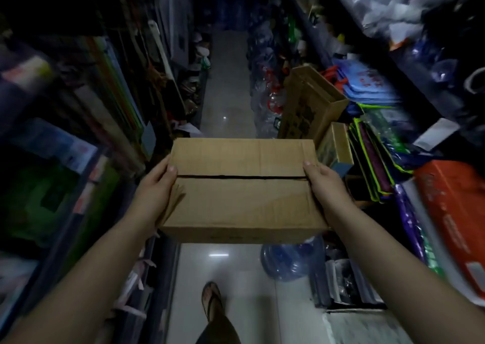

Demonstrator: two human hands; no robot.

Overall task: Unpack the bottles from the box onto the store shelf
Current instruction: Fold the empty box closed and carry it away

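Observation:
A brown cardboard box is carried in front of me above the aisle floor, its top flaps folded shut with a dark seam across the middle. My left hand grips its left side, thumb on the top flap. On the opposite side my right hand holds it the same way. No bottles show; the box's contents are hidden. Store shelves line both sides of the narrow, dim aisle.
A tall open carton and a smaller box stand at the right shelf's edge. A large blue water jug sits on the floor under the box. My sandalled foot is on the tiled floor. An orange pack lies far right.

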